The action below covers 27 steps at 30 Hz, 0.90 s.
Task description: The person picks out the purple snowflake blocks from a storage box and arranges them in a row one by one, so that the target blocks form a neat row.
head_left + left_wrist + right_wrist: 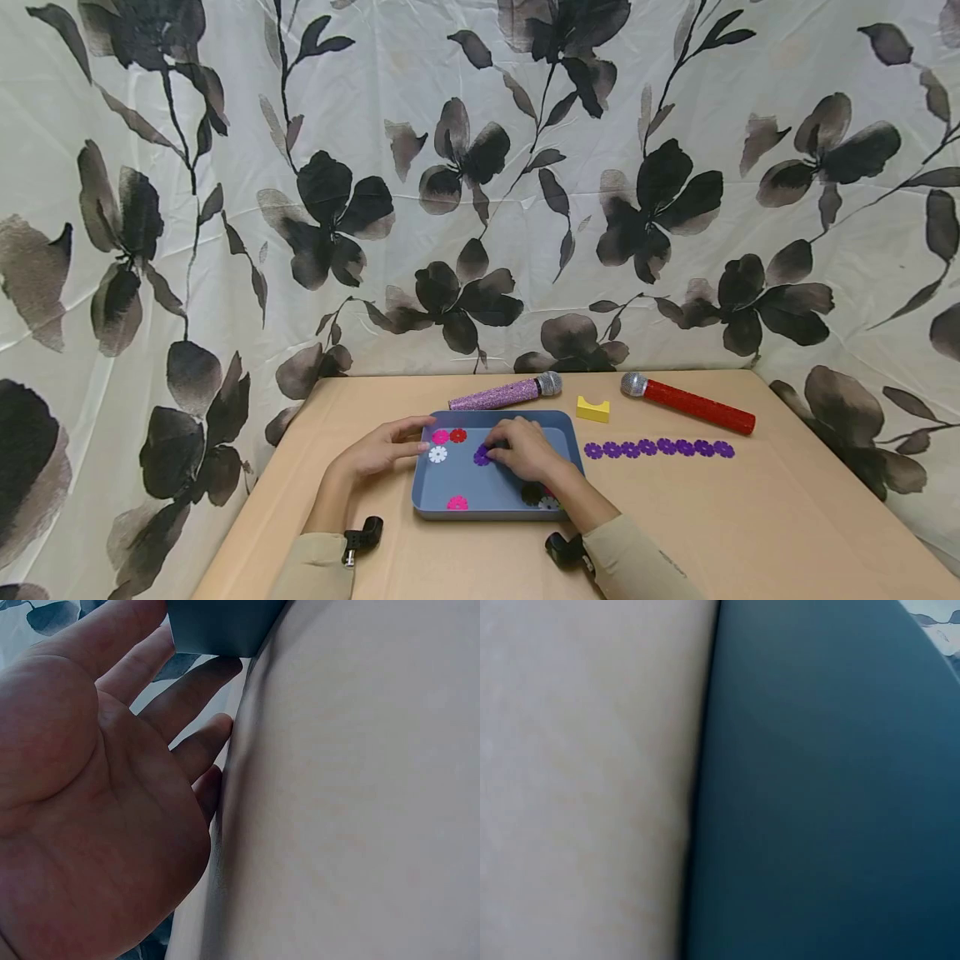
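A blue tray (pixel 491 510) lies on the table with several flower-shaped discs in it. My left hand (pixel 382 450) is at the tray's left rim, fingers loosely extended; in the left wrist view the hand (pixel 112 795) shows its open palm, with the tray corner (pixel 221 626) by the fingertips. Over the tray's middle, my right hand (pixel 523 450) pinches a purple flower-shaped disc (pixel 482 455), partly hidden by the fingers. Pink (pixel 440 437), red (pixel 457 435) and white discs (pixel 437 454) sit at the upper left. In the right wrist view only the tray wall (pixel 817 795) and table show.
A row of purple flower-shaped discs (pixel 648 447) runs right of the tray. Behind are a pink glitter microphone (pixel 495 395), a yellow block with a curved notch (pixel 592 410) and a red microphone (pixel 697 405). Floral cloth (pixel 555 250) hangs behind the table.
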{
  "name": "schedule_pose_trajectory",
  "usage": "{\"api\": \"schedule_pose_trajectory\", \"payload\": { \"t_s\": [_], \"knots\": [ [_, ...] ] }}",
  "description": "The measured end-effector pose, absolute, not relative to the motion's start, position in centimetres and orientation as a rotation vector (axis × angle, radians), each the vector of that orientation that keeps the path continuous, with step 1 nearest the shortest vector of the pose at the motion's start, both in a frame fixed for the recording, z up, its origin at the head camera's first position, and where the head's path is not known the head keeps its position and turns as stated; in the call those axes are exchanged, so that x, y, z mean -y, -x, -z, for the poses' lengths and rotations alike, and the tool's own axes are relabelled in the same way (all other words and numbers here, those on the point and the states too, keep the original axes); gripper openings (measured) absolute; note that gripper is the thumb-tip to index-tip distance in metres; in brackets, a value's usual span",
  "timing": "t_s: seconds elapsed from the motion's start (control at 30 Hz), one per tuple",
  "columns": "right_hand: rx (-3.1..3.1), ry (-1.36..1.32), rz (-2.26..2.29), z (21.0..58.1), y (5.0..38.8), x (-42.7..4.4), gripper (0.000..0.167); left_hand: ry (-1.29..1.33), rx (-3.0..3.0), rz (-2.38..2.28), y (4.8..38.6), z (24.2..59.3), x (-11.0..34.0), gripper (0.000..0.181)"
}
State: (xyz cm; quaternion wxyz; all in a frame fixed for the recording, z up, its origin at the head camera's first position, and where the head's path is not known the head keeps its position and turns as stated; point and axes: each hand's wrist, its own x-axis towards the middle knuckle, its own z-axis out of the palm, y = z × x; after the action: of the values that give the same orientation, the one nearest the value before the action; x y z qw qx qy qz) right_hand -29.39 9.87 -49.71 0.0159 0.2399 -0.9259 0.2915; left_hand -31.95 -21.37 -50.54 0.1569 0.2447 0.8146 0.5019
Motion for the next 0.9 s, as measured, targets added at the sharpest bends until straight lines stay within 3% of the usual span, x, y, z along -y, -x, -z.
{"api": "schedule_pose_trajectory", "payload": {
  "t_s": [0.37,0.9],
  "knots": [
    [2.864,-0.714,-0.827,49.8,29.55,-9.57,0.009,-0.686,-2.328,-1.446,31.86,50.52,21.39,0.054],
    [2.919,-0.711,-1.116,49.79,29.53,-9.69,0.013,-0.637,-2.31,-1.471,31.97,50.8,21.3,0.053]
  ]
}}
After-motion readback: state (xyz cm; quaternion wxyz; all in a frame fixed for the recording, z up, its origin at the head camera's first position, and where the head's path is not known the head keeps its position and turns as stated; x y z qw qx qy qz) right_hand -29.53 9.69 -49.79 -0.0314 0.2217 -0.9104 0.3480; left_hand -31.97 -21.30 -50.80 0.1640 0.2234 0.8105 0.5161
